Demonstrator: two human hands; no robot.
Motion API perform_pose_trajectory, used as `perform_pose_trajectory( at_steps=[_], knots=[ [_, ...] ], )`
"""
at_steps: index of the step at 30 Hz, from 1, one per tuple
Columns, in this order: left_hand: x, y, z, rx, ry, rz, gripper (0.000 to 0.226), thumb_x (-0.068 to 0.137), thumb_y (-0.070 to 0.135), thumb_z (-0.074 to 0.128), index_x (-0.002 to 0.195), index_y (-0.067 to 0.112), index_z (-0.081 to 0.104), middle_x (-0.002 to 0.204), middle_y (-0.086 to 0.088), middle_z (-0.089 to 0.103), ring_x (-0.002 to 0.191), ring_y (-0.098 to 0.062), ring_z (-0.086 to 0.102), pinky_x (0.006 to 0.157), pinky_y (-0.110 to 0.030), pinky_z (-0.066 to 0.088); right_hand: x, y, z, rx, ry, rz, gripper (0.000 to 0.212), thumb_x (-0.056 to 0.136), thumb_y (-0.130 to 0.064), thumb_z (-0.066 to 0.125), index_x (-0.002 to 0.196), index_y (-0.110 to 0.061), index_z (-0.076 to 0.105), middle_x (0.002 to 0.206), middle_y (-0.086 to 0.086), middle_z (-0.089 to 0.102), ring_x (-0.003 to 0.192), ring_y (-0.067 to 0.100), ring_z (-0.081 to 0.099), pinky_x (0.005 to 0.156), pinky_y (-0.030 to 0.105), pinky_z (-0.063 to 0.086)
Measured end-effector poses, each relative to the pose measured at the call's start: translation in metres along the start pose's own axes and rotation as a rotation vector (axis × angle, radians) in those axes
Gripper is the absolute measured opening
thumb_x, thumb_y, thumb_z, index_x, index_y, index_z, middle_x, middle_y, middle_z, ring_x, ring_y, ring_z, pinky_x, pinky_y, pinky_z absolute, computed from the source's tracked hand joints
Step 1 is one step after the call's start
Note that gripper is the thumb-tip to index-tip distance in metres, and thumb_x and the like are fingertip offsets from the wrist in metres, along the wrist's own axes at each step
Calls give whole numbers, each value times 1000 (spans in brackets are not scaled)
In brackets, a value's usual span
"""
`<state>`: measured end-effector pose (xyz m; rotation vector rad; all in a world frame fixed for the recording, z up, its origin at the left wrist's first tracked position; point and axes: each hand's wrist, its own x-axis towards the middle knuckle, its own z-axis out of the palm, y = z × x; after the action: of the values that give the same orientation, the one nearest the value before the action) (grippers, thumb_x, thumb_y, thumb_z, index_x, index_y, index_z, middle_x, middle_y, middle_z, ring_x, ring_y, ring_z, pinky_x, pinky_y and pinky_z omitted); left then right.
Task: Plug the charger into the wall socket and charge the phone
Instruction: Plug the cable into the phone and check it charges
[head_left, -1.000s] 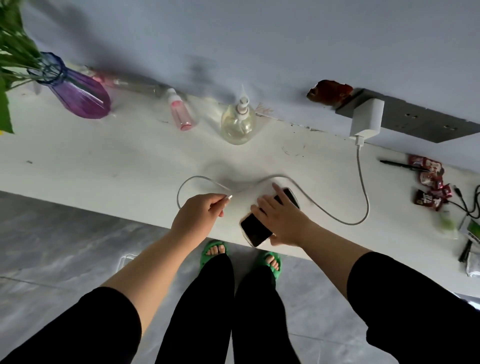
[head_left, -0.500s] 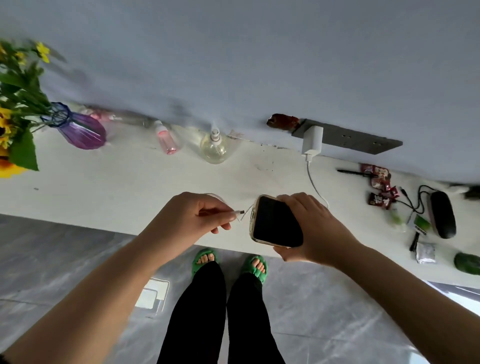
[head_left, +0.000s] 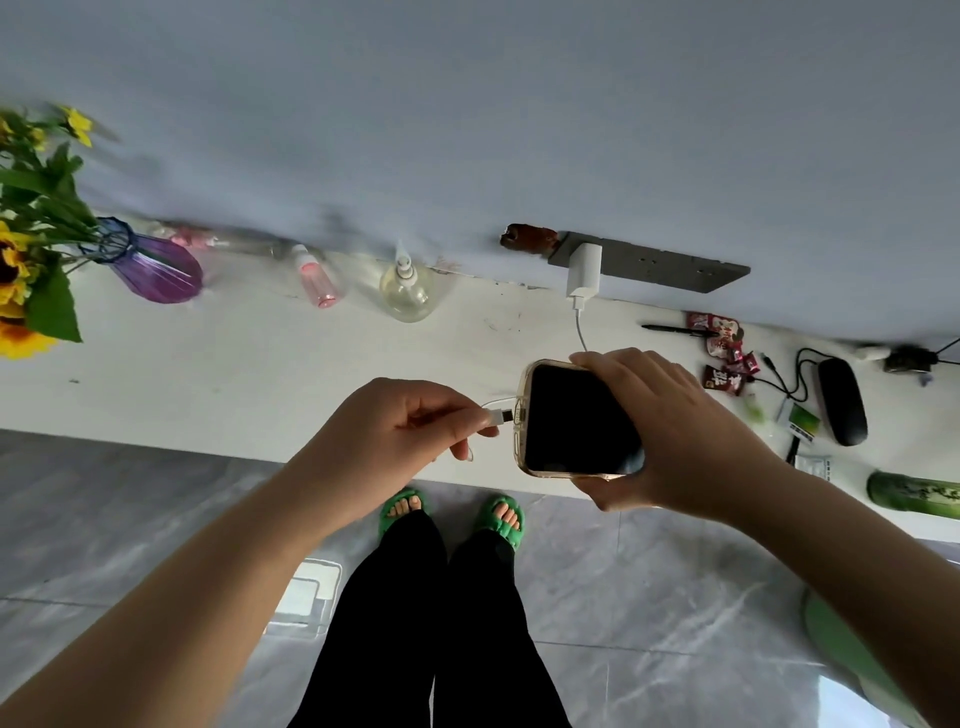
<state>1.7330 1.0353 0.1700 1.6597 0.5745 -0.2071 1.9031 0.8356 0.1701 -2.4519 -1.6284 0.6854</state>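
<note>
Phone (head_left: 579, 418) held up off the tabletop (head_left: 260, 374) in the right hand (head_left: 670, 431), which wraps its far and near long edges with the dark screen facing up, out over the near edge of the tabletop. The left hand (head_left: 400, 436) pinches the white cable plug (head_left: 500, 416) between thumb and forefinger, its tip right at the phone's short end; whether it has seated in the port cannot be told. At the back edge, the white charger (head_left: 584, 270) already sits in the grey wall socket strip (head_left: 654, 265), and its cable (head_left: 581, 332) drops toward the phone and passes behind the right hand. The wall half of the task looks done; the plug-in is the step in hand. The likely failure is a plug that arrives slightly tilted or off the port, scraping the case edge instead of going in, since both pieces are held in the air with nothing to steady them. A hard push could also slide the phone in the right hand's grip, and it hangs partly over bare floor (head_left: 649, 597). Slack cable tugging sideways might pull the plug askew.
</note>
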Motion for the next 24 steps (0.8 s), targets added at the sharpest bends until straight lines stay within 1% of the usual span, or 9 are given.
perform_pose_trajectory(
  at_steps=[2,6,9,12,14,16,18,20,24],
  knots=[
    [1,2,2,16,0,-14,16,84,39,62,75,38,75,61,13,67,51,1,50,50,-7,37,-1,-1,-2,-36,-3,-13,97,56,-65,63,137,-23,31,125,0,52,110,20,51,95,33,39],
    [1,4,5,56,-19,-36,20,86,37,62,69,41,73,56,13,64,44,-4,36,43,-9,30,-3,-3,-2,-60,-12,-29,99,55,-62,73,137,-21,32,126,2,53,110,22,52,95,38,43],
    [0,6,6,74,-28,-49,27,85,38,63,59,45,69,52,14,62,40,-3,36,42,-8,30,-4,-4,-1,-83,-10,-29,102,54,-61,77,136,-21,32,126,3,54,111,23,53,94,42,45],
    [1,5,7,100,-37,-81,31,85,42,63,54,45,67,59,10,69,46,-3,42,50,-12,33,-5,-5,-1,-136,-1,-44,100,55,-65,72,136,-20,34,123,3,55,108,23,54,92,44,48],
    [1,5,8,115,-43,-97,32,85,42,63,53,44,67,51,12,64,41,-4,37,46,-9,30,-4,-7,0,-172,-9,-50,97,57,-68,64,136,-19,35,122,3,55,106,22,55,90,44,49],
    [3,5,8,105,-38,-108,29,85,40,64,56,40,69,44,14,58,34,-6,31,37,-7,25,-3,-8,2,-175,-17,-45,95,58,-70,57,136,-19,35,122,2,55,106,21,54,90,43,49],
    [5,4,7,89,-26,-113,22,84,40,64,66,32,74,47,13,59,34,-6,30,36,-7,24,-3,-7,3,-160,-16,-37,95,59,-70,55,136,-19,34,123,2,54,107,21,54,91,43,48],
    [7,3,7,86,-16,-111,20,84,39,65,73,27,76,50,11,61,34,-5,32,36,-7,25,-2,-7,4,-152,-15,-31,94,59,-70,55,136,-19,34,123,2,54,107,22,54,91,44,49],
    [9,3,9,128,-53,-116,23,85,35,65,70,22,76,41,13,55,31,-4,36,36,-7,28,-1,-8,5,-183,-30,-28,98,58,-73,53,137,-17,36,124,5,57,106,24,56,88,45,49]
  ],
)
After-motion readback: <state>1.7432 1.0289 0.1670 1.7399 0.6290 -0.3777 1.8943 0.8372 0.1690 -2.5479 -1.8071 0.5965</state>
